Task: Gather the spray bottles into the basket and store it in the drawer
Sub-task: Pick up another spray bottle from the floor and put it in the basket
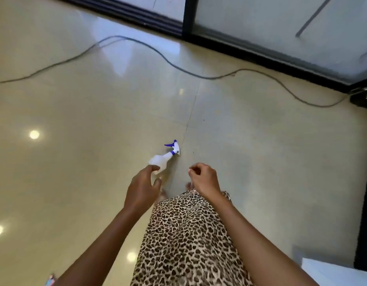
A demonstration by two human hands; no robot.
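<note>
Spray bottle (162, 157): white with a blue trigger head, lying on its side on the glossy tiled floor (75, 112), by a tile seam.
Left hand (142, 187): open, fingers spread, just at the bottle's base, holding nothing.
Right hand (203, 179): empty, fingers loosely curled, beside the bottle.
Cable (178, 68): snakes across the floor beyond.
</note>
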